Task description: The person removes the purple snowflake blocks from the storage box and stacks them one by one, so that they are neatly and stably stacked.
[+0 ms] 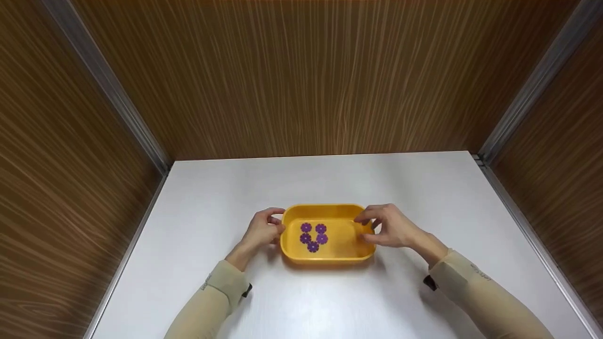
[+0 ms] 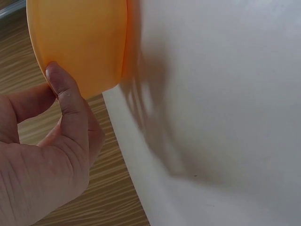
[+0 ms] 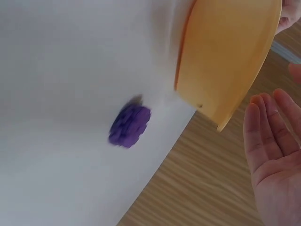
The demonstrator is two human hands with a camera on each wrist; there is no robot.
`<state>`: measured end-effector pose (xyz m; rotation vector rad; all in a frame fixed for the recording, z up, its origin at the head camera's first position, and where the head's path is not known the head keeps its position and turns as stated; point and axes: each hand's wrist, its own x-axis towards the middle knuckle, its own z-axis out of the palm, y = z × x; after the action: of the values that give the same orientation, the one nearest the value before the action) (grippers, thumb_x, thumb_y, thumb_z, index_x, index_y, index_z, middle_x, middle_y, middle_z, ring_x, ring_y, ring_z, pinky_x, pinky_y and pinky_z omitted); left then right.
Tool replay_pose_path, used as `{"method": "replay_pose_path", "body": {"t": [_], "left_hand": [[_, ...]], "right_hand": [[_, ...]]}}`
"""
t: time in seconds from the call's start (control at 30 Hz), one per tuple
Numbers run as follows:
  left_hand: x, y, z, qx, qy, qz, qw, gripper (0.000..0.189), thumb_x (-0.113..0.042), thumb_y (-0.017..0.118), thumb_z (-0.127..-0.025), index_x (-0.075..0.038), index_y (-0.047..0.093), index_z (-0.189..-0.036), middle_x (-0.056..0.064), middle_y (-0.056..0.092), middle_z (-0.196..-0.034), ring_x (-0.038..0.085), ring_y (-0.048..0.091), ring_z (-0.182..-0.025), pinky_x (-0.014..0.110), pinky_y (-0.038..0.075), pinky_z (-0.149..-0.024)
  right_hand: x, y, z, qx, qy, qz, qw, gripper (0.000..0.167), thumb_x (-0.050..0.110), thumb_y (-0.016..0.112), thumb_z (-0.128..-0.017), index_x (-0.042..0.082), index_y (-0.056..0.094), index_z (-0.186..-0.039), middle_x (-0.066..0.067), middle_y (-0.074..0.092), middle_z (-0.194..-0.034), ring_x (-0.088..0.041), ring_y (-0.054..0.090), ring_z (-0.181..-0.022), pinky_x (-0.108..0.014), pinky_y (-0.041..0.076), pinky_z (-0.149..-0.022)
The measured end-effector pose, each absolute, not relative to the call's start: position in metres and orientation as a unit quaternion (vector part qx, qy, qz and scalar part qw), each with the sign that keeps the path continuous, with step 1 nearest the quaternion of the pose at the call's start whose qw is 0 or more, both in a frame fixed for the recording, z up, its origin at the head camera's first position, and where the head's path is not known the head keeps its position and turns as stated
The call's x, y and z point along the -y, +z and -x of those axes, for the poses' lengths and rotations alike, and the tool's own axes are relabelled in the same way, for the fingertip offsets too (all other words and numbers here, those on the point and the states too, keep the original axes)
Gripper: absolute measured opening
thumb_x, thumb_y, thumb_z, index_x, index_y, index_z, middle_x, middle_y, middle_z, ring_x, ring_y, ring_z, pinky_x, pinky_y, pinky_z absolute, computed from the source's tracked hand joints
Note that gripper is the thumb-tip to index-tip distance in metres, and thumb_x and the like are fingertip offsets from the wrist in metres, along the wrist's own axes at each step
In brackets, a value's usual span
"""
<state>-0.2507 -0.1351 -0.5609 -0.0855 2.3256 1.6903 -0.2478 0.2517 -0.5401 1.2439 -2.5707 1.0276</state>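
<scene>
A yellow tray with rounded corners is held at its left end by my left hand. In the left wrist view, the thumb and a finger of the left hand pinch the rim of the tray. Several purple flower-shaped pieces lie inside, left of the middle, in a rough V. My right hand is over the right end, thumb and fingers spread apart. The right wrist view has the right hand with extended fingers, apart from the tray, holding nothing.
A blurred purple piece with a scalloped edge shows against the white surface in the right wrist view. The white tabletop meets wood-grain panels behind and at both sides, with grey metal strips at the corners.
</scene>
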Motion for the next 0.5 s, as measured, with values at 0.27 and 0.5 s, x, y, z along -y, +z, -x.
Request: {"method": "replay_pose_path", "body": {"t": [0.27,0.5], "left_hand": [[0.136,-0.56,0.251,-0.808,0.573,0.033,0.133,0.054,0.002,0.072,-0.096,-0.01,0.07,-0.148,0.007,0.064,-0.105,0.015,0.062,-0.07,0.028,0.065,-0.062],[0.137,-0.561,0.251,-0.805,0.577,0.024,0.133,0.054,0.001,0.073,-0.095,-0.01,0.07,-0.148,0.007,0.064,-0.104,0.015,0.063,-0.07,0.028,0.066,-0.062]], "right_hand": [[-0.227,-0.536,0.248,0.86,0.322,-0.396,-0.006,0.033,0.015,0.088,-0.093,0.005,0.083,-0.123,-0.015,0.085,-0.117,-0.037,0.081,-0.096,-0.047,0.073,-0.082],[-0.211,-0.545,0.252,0.862,0.314,-0.397,-0.032,0.034,0.008,0.084,-0.095,-0.002,0.08,-0.127,-0.023,0.082,-0.122,-0.04,0.081,-0.1,-0.049,0.072,-0.082]]}}
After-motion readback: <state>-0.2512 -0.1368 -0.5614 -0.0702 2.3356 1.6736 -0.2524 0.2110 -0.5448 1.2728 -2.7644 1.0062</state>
